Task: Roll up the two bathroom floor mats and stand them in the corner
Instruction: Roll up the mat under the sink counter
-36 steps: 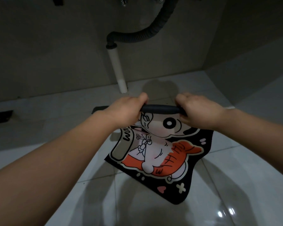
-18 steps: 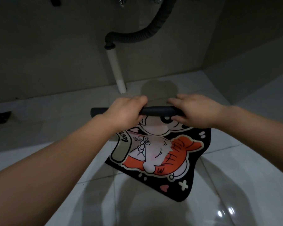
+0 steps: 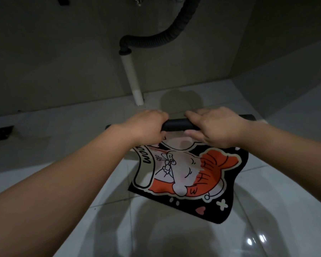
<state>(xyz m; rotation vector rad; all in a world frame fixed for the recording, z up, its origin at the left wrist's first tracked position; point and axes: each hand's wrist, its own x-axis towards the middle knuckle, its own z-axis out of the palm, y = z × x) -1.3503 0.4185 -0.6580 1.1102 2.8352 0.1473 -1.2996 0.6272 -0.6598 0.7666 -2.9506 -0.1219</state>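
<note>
- Compared with half a second ago, more of the floor mat (image 3: pixel 185 175) is wound up. The cartoon's round eye, seen earlier just below the roll, is now hidden inside the black rolled end (image 3: pixel 176 124).
- The rolled end is now seen poking out past the right wrist, where it was covered before.
- The left hand (image 3: pixel 146 127) is found in much the same place, its fingers curled over the top of the roll and closed on it.
- The right hand (image 3: pixel 219 128) is arched over the roll. The index finger is stretched along the far side and the thumb is laid on the near side, so the roll is clasped between them. A second ago its fingers were curled tighter.
- The unrolled, printed part is spread toward the camera over the white floor tiles (image 3: pixel 267 191). Whether all of it lies flat cannot be told.
- Behind the hands, a white pipe (image 3: pixel 131 78) is joined to a black corrugated hose (image 3: pixel 156 41) against the wall.
- A dark floor drain (image 3: pixel 1 132) is set at the far left.
</note>
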